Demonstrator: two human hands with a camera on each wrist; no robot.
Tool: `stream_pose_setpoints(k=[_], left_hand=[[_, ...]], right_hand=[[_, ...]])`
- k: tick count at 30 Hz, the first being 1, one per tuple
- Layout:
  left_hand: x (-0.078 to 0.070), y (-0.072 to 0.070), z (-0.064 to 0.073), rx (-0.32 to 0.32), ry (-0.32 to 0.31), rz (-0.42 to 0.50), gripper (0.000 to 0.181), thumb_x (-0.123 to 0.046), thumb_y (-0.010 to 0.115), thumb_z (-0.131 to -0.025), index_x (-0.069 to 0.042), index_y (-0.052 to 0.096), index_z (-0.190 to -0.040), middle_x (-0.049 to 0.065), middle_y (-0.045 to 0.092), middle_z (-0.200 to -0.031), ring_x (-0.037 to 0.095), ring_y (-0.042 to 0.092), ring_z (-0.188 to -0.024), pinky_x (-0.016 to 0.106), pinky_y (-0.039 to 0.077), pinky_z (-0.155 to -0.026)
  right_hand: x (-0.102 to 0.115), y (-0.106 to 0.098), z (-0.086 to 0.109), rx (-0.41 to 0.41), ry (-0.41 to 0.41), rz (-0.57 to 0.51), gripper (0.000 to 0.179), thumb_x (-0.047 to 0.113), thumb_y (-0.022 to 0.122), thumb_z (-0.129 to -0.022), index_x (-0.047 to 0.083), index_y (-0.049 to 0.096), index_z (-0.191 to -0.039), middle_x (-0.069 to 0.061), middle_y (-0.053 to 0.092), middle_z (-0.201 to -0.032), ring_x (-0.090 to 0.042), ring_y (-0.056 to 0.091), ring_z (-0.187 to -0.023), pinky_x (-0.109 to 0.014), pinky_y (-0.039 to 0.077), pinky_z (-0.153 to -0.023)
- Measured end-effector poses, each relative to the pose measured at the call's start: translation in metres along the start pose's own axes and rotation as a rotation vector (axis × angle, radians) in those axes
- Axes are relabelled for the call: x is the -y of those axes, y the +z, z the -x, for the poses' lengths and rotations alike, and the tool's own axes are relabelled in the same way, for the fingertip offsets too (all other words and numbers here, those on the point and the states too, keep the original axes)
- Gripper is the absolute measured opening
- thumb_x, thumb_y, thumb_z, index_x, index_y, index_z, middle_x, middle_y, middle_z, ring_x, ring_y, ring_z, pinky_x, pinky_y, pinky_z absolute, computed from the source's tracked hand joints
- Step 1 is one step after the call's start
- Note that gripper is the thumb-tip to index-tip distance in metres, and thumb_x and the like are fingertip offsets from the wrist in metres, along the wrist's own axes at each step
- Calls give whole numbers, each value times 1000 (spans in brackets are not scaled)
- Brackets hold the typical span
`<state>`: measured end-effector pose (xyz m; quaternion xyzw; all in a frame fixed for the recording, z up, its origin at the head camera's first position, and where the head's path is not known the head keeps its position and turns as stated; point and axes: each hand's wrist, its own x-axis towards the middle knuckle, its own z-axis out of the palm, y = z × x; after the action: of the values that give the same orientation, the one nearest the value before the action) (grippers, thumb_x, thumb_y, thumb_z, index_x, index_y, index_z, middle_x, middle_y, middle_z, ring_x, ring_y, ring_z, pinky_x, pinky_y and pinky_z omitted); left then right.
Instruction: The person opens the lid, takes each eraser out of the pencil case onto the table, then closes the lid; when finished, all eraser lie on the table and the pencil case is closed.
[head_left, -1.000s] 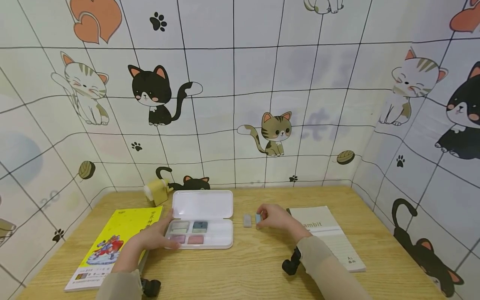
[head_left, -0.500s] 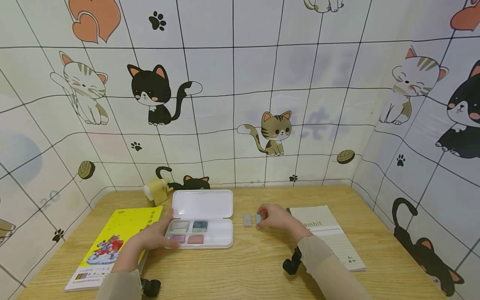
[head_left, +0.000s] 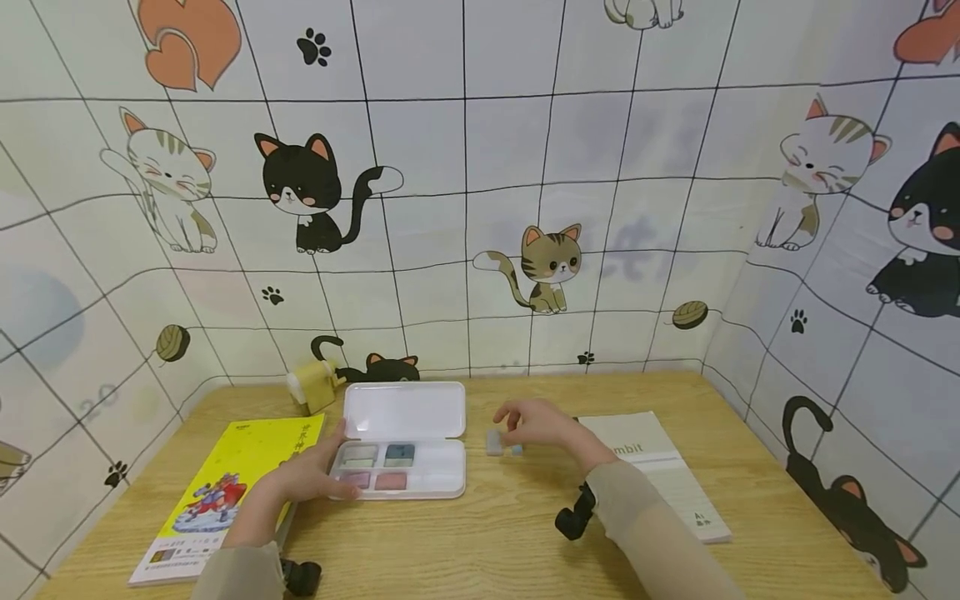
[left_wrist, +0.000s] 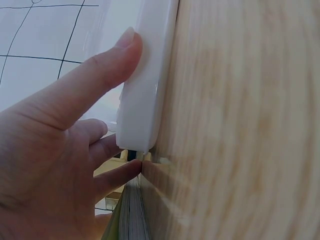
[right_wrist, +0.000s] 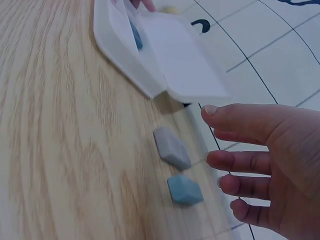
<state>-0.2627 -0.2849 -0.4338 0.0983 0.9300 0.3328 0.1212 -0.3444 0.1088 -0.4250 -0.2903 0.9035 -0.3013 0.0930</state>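
A white plastic box with its lid raised lies on the table. Several small blocks, greenish, dark blue, purple and pink, sit in its left part. My left hand holds the box's left end; in the left wrist view its thumb presses the white wall. To the right of the box, a small grey block and a light blue block lie side by side. My right hand hovers just above them, partly covering both. In the right wrist view its fingers are apart from both blocks and hold nothing.
A yellow book lies left of the box, under my left forearm. Behind it stands a yellow-and-white object. A pale notebook lies at the right, partly beneath my right arm. A cat-patterned cloth wall closes off the back.
My right hand has let go of the light blue block, risen slightly and shifted left over the grey block. The left hand and the box have stayed in place.
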Motion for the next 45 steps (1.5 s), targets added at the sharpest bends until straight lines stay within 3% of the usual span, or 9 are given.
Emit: stream_pose_setpoints(k=[8,20,30,38,45], left_hand=[[-2,0,1,-13,20,-11,119,-40,84,-71,0,10,-154,24,12,-158,44,18,-142,62,16,-111],[1,0,0,-25,-10,-5,122,-43,86,-67,-3,11,-155,22,15,-158,43,20,-142,62,16,-111],[3,0,-2,-21,0,-5,120,-43,85,-69,-3,12,-155,21,15,-159,42,18,-142,62,16,-111],[3,-1,-2,-23,-1,-8,120,-43,85,-69,-1,12,-154,23,16,-158,43,19,-142,63,16,-111],[0,-2,-3,0,3,-11,118,-43,83,-71,-1,10,-154,23,13,-158,44,19,-142,64,16,-110]], right_hand=[[30,6,-19,89,-104,-14,32,20,72,-87,10,67,-117,4,60,-84,-14,53,-71,-30,45,-63],[71,28,-49,225,-201,0,34,15,77,-83,14,69,-116,4,62,-87,-11,54,-74,-25,47,-65],[90,46,-63,292,-253,54,38,11,77,-82,17,68,-118,0,64,-96,-8,54,-72,-23,46,-69],[104,56,-72,349,-340,94,40,8,78,-81,16,68,-119,-5,65,-101,-15,57,-89,-19,45,-71],[111,65,-79,372,-375,198,43,9,79,-80,21,69,-120,-1,62,-97,-7,51,-85,-15,41,-74]])
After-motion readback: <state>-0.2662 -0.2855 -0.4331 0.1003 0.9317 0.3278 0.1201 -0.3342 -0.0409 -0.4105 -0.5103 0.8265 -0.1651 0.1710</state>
